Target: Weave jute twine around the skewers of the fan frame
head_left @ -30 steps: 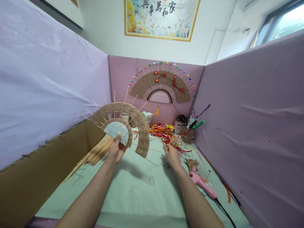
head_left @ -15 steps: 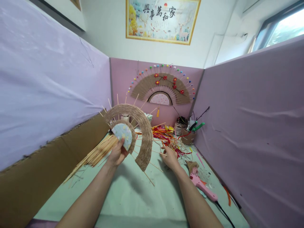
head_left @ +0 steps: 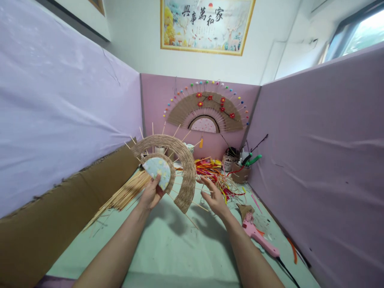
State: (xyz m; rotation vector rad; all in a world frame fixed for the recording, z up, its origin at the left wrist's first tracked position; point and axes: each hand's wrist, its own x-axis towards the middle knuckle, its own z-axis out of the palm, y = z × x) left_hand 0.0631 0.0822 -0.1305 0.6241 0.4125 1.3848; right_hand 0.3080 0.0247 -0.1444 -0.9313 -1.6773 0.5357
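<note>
My left hand (head_left: 153, 193) grips a handmade fan (head_left: 186, 172) by its half-round base, thumb on top of the pale blue patterned panel (head_left: 156, 170). The fan is held up above the table, its brown twine band curving over thin wooden sticks that poke out past the rim. My right hand (head_left: 212, 197) is beside the fan's right edge, fingers apart and slightly curled near the stick ends. Whether its fingertips touch a stick, I cannot tell.
A bundle of thin sticks (head_left: 121, 196) lies left by a cardboard strip (head_left: 75, 188). Coloured pipe cleaners (head_left: 210, 170) are heaped behind my right hand. A pink glue gun (head_left: 261, 238) rests at right, near a tool pot (head_left: 241, 174). A decorated fan (head_left: 180, 110) hangs on the back panel.
My right hand has lifted a little, and its fingers have spread along the fan's edge. The fan has tilted slightly in my left hand, and the view has shifted a little.
</note>
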